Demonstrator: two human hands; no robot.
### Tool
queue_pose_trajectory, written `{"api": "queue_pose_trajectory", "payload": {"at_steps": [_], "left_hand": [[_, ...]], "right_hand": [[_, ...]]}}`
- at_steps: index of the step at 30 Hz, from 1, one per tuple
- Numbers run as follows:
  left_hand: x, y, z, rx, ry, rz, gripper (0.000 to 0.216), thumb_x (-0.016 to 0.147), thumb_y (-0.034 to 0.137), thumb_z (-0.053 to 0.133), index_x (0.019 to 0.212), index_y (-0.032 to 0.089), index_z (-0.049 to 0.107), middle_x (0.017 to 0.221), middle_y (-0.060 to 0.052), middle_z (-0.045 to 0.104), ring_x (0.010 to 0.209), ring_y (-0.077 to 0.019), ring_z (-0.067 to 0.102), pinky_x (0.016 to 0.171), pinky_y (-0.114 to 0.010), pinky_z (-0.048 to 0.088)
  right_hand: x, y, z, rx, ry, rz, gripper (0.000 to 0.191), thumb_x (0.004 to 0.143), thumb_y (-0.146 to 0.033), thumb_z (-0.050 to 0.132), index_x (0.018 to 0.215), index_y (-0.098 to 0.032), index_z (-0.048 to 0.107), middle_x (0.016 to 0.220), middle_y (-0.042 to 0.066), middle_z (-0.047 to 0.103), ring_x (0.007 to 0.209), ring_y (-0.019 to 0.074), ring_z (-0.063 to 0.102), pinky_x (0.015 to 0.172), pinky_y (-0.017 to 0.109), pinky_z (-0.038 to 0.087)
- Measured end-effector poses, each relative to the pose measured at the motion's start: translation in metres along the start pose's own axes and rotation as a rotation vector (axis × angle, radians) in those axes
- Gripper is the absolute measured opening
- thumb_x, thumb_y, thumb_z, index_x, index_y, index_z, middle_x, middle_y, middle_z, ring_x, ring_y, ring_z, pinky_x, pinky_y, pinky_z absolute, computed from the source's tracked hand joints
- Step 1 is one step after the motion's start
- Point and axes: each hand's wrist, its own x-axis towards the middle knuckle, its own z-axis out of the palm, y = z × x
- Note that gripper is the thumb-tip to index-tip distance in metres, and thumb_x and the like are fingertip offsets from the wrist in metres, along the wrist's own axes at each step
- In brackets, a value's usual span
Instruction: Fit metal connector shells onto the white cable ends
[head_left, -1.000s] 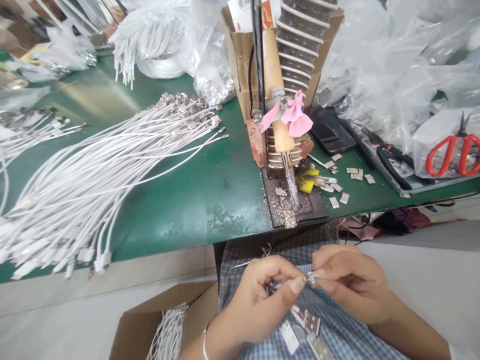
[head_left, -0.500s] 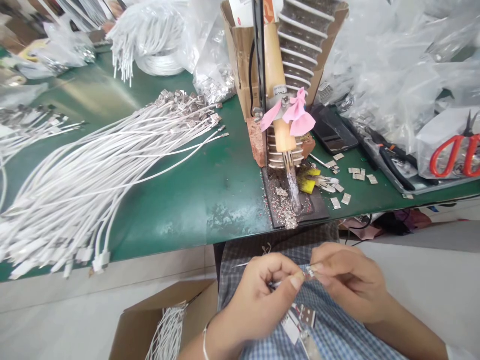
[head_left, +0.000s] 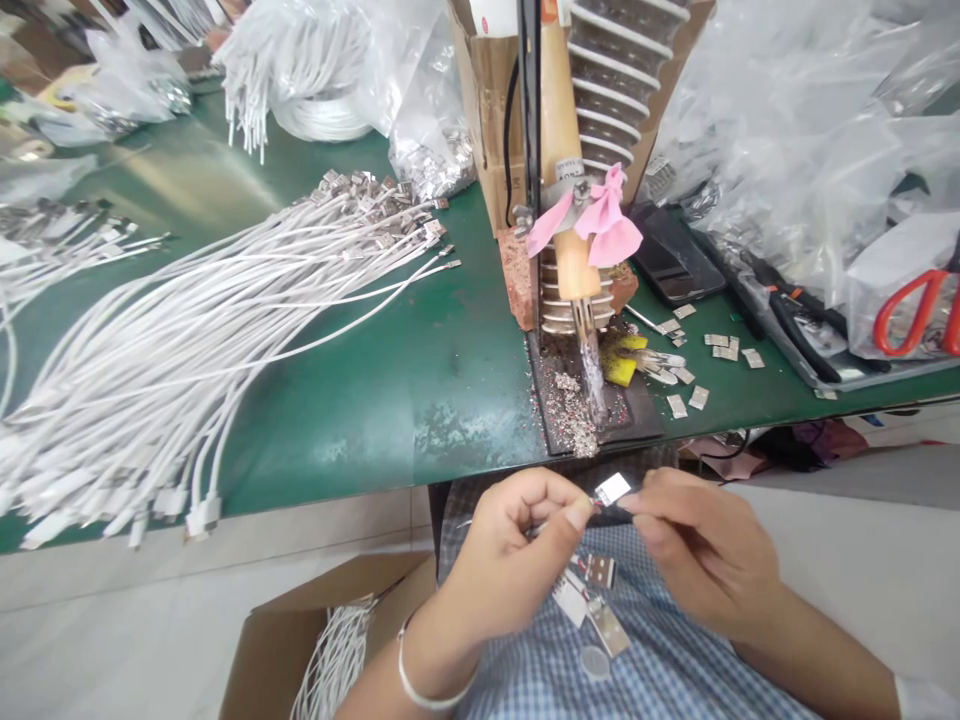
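My left hand [head_left: 517,560] is closed, thumb and forefinger pinching a cable just behind its metal USB plug [head_left: 613,489]. Several other USB plugs [head_left: 609,626] on thin wires dangle below the same hand, over a blue checked cloth. My right hand [head_left: 705,550] is closed at the free end of the pinched plug, its fingertips meeting the plug's edge. Ahead of both hands, a soldering iron [head_left: 574,230] with a wooden handle and pink ribbon is clamped tip down over a dark pad [head_left: 637,425] strewn with solder bits.
A bundle of white cables [head_left: 225,330] lies on the green table [head_left: 337,400] at left. Loose plug shells [head_left: 698,398], a phone [head_left: 675,255], and a tray [head_left: 855,375] with pliers and red-handled scissors [head_left: 915,310] lie at right. A cardboard box [head_left: 300,630] stands below.
The plug between my hands has risen slightly and now shows its flat, bright face. My right fingertips have shifted to its end. More of the dangling plugs shows.
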Motion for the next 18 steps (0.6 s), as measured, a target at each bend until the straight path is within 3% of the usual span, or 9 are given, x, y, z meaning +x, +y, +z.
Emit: {"api": "queue_pose_trajectory", "payload": {"at_steps": [3, 9, 18], "left_hand": [[0.005, 0.002, 0.001, 0.011, 0.019, 0.046, 0.03, 0.086, 0.044, 0.064, 0.079, 0.015, 0.061, 0.054, 0.004, 0.05, 0.045, -0.0059, 0.039, 0.042, -0.017, 0.031], [0.012, 0.014, 0.004, 0.065, 0.083, 0.072, 0.024, 0.085, 0.036, 0.066, 0.077, 0.015, 0.061, 0.054, 0.005, 0.05, 0.047, -0.0063, 0.041, 0.042, -0.017, 0.031], [0.023, 0.016, 0.005, -0.01, 0.08, 0.106, 0.023, 0.085, 0.035, 0.066, 0.076, 0.015, 0.059, 0.051, 0.006, 0.052, 0.044, -0.0058, 0.043, 0.044, -0.016, 0.035]], "right_hand": [[0.005, 0.001, 0.004, 0.009, 0.047, 0.046, 0.018, 0.083, -0.006, 0.055, 0.085, -0.023, 0.054, 0.062, -0.005, 0.045, 0.051, 0.0114, 0.044, 0.047, 0.025, 0.036], [0.018, 0.001, 0.007, -0.031, 0.141, -0.046, 0.021, 0.078, -0.005, 0.06, 0.088, -0.023, 0.06, 0.091, 0.004, 0.058, 0.081, 0.0193, 0.061, 0.07, 0.035, 0.052], [0.025, 0.004, 0.01, 0.091, 0.181, 0.06, 0.017, 0.084, -0.006, 0.056, 0.085, -0.023, 0.059, 0.093, 0.004, 0.057, 0.083, 0.0176, 0.06, 0.073, 0.033, 0.052]]}}
